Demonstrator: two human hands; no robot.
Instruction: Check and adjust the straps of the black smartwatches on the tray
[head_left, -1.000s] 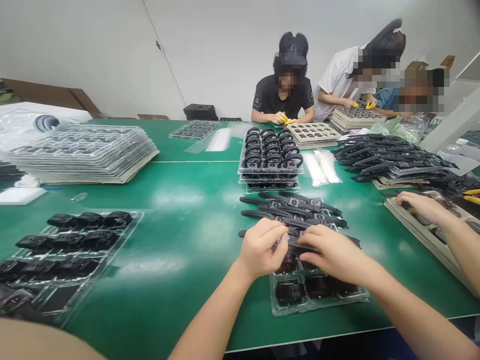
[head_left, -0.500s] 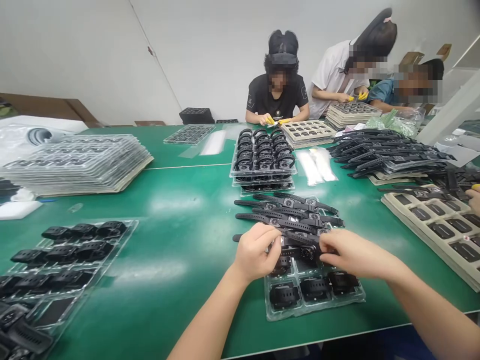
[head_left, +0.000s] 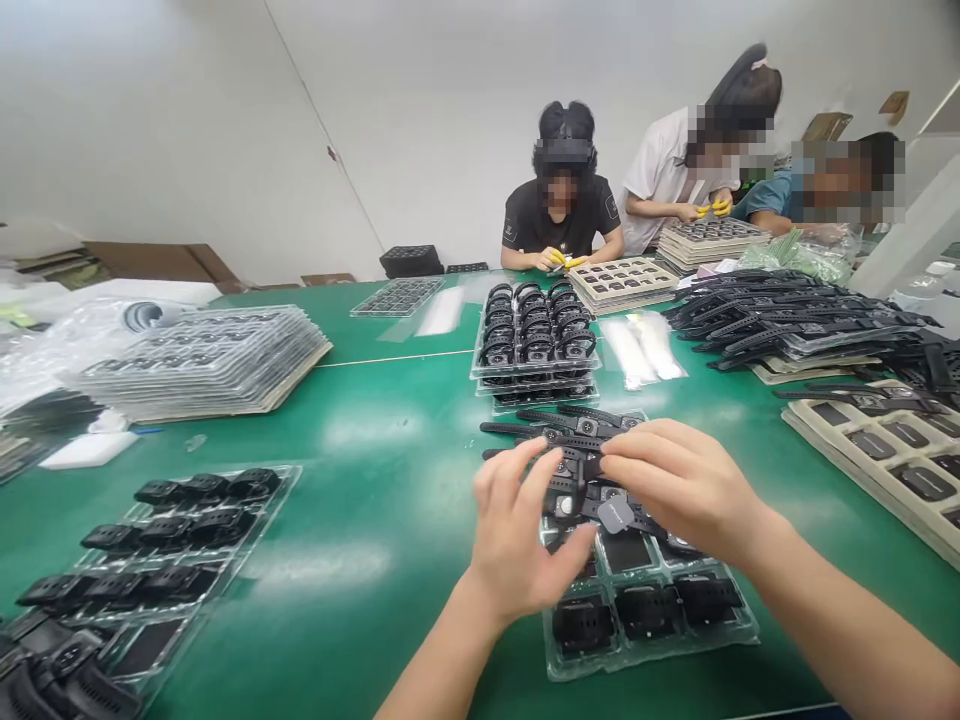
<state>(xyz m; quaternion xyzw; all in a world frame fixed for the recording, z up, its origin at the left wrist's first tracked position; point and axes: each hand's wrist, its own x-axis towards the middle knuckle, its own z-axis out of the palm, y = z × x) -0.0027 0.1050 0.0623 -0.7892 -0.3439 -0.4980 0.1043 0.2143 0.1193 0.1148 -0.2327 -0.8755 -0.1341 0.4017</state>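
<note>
My right hand (head_left: 694,485) pinches the dark strap of a smartwatch (head_left: 580,472) above the front tray. A grey rounded-square piece (head_left: 616,514) shows below those fingers; whether it belongs to the held watch I cannot tell. To the left, my left hand (head_left: 514,535) has its thumb and fingers apart, with the index fingertip close to the strap. Under both hands is a clear plastic tray (head_left: 652,648). Black watches with curled straps (head_left: 646,608) sit in its front row, while others with straightened straps (head_left: 585,425) lie across its far part.
Another watch tray (head_left: 289,480) lies at left, before a tray stack (head_left: 292,370). Filled trays (head_left: 536,372) stand ahead, beside white film strips (head_left: 641,350). Piled watches (head_left: 802,315) and a beige tray stack (head_left: 817,440) occupy the right. Several people (head_left: 562,215) work opposite.
My left hand has opened from a closed grip. My right hand has moved towards it with a watch strap. The grey piece and a bare tray compartment now show; the view has shifted slightly.
</note>
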